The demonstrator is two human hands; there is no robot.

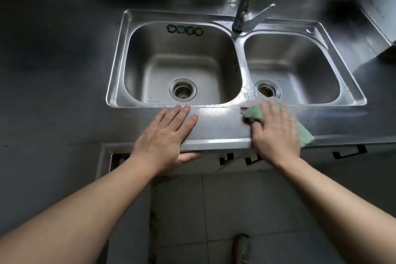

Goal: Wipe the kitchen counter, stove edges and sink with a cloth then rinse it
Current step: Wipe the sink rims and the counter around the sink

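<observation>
Green cloth [257, 111] sits under the right hand [275, 128], on the front strip of the bench [218, 126] just below the sink's near rim, approx in line w/ the divider between the two basins. Cloth's long axis runs diagonally: one corner peeks out by the fingertips near the right basin [293, 66], the other sticks out past the wrist side toward the bench edge. Right hand presses it flat, fingers mostly extended, thumb tucked round the cloth's left edge, so it's pressing w/ a light hold rather than a fist.

Left hand [166, 135] is well apart to the left, palm down, fingers straight on the same textured strip, thumb hooked under the bench lip; holds nothing, prob bracing.

Judgement: right hand is the working one; sink [120, 58] lies straight ahead of it, so next sweep likely goes fwd over the rim or sideways along the strip.

Beyond: left basin [182, 64] w/ drain strainer, faucet [248, 6] at the back, dark grey bench all round, tiled floor [182, 210] below, a shoe [243, 248] at bottom.
</observation>
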